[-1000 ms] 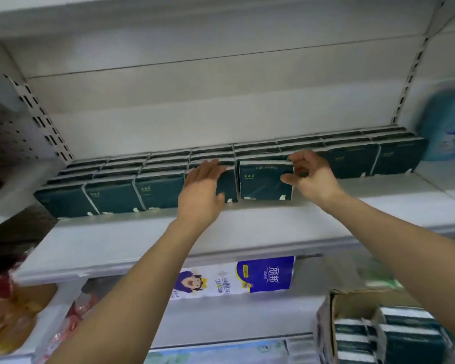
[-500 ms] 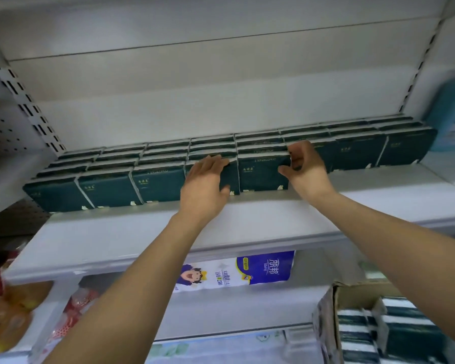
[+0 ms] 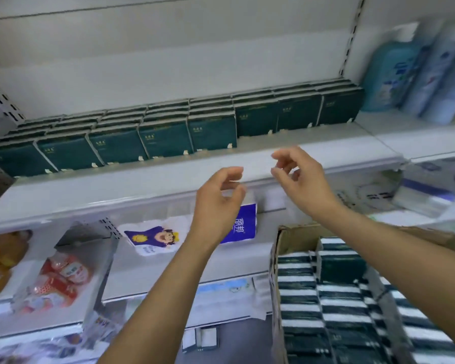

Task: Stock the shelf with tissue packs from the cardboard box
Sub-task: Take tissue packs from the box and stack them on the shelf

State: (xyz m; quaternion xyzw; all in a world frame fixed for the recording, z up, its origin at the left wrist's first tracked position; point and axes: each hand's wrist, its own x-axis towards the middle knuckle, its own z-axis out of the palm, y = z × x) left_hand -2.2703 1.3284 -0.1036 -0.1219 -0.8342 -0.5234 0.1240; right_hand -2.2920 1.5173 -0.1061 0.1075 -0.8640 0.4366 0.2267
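Cardboard box is cut off at right; both hands hang loosely curled, holding nothing.

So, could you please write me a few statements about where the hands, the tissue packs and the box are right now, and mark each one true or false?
1. Both hands are empty. True: the left hand and the right hand hold nothing, fingers loosely curled.
2. The right hand is pressing on a pack on the shelf. False: it hangs in front of the shelf edge, apart from the green tissue packs.
3. The cardboard box is empty. False: it holds many green packs.
4. The box sits at the lower right, below the stocked shelf. True.
5. Blue bottles stand to the right of the green packs. True.
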